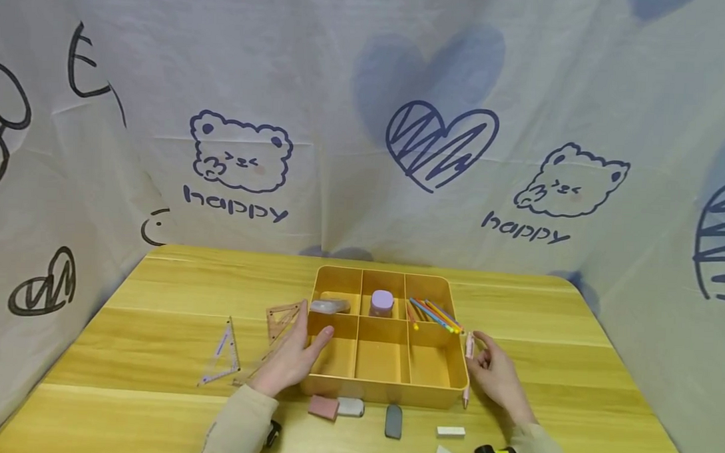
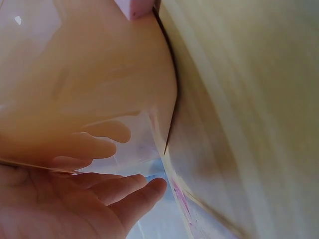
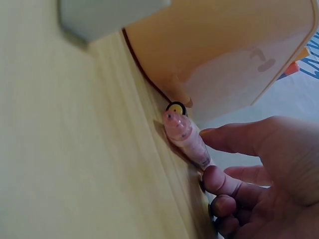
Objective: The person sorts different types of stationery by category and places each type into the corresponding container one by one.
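A yellow organizer box [image 1: 387, 389] with several compartments stands on the table. Along its left wall lies my left hand [image 1: 292, 361], fingers straight and thumb over the rim side; the left wrist view shows those fingers [image 2: 134, 191] mirrored in the glossy wall. Beside the right wall, my right hand [image 1: 498, 371] pinches a pink pen [image 3: 184, 137] between thumb and forefinger, the other fingers curled. The pen lies low along the tabletop, its near end pointing toward the front. Inside the box are colored pencils [image 1: 434, 314], a purple-lidded jar [image 1: 382, 302] and a translucent item [image 1: 330, 307].
Left of the box lie a clear set square [image 1: 235, 355] and a brownish one [image 1: 273, 322]. In front sit a pink eraser [image 1: 323, 407], a white eraser [image 1: 351, 407], a dark grey one [image 1: 393, 422] and white blocks [image 1: 451, 431]. A printed cloth [image 1: 339, 206] hangs behind the table.
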A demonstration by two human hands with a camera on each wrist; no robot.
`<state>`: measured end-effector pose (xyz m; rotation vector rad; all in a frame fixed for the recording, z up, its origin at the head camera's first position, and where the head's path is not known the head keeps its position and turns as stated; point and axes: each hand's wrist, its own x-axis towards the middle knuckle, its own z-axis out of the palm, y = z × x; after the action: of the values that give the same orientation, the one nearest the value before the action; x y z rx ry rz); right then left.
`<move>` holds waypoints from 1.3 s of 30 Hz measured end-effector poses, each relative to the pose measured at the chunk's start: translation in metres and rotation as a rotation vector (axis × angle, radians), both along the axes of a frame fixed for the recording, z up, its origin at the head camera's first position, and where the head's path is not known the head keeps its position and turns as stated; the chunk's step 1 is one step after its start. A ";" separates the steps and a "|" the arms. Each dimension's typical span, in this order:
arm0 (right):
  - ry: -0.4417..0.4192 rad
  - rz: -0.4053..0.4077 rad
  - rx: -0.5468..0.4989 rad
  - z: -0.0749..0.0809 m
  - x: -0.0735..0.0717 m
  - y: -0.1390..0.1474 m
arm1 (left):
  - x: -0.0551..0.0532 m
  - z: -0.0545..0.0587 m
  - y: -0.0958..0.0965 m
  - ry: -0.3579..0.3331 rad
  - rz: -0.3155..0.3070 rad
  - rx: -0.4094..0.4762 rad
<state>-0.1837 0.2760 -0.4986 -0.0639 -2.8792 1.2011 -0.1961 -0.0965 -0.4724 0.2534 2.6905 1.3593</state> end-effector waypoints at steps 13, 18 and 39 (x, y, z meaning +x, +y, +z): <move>0.063 0.019 0.177 0.005 0.005 -0.006 | 0.001 0.003 0.000 0.007 -0.013 0.003; 0.034 -0.009 0.167 0.004 0.004 -0.004 | 0.003 0.003 0.000 0.006 -0.014 0.005; -0.068 -0.102 -0.136 0.004 0.004 0.005 | 0.004 0.004 -0.001 0.012 -0.014 0.001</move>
<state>-0.1800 0.2808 -0.4951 -0.2560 -2.8063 1.3997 -0.1923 -0.0972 -0.4680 0.2814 2.6930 1.3595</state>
